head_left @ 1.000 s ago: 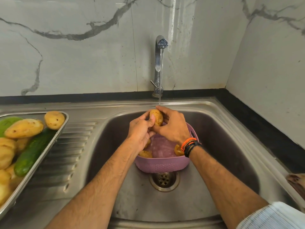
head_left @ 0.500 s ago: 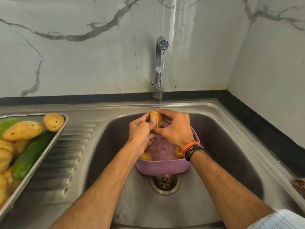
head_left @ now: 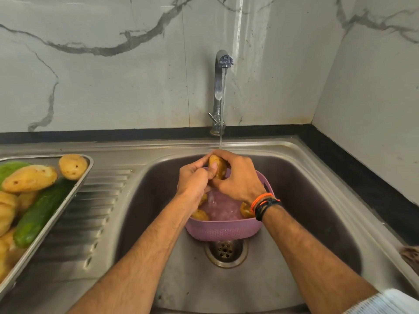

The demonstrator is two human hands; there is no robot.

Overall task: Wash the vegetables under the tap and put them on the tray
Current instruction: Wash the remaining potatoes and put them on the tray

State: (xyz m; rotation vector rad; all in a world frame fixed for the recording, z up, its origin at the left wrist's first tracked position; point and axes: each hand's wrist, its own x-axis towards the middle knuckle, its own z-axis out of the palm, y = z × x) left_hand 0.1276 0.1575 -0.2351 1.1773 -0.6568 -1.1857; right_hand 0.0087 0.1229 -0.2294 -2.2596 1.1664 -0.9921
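Observation:
Both hands hold one yellow potato (head_left: 220, 168) under the thin stream from the steel tap (head_left: 220, 91). My left hand (head_left: 192, 182) grips it from the left with the thumb on its front. My right hand (head_left: 240, 177) curls over its top and right side. Below them a pink plastic basket (head_left: 224, 231) sits in the sink (head_left: 317, 200) over the drain, with a few more potatoes (head_left: 200, 215) inside, partly hidden by my wrists. At the left a steel tray (head_left: 84, 177) holds several potatoes (head_left: 29, 179) and a cucumber (head_left: 43, 211).
The ribbed draining board (head_left: 90, 214) lies between tray and basin. The drain (head_left: 225, 251) shows just in front of the basket. Marble walls close the back and right, with a black counter edge (head_left: 362, 177) along the right. A brown object (head_left: 411, 254) peeks in at the right edge.
The potato has turned between my fingers under the stream, and my right hand has closed further over its top. The basket and tray stay where they were.

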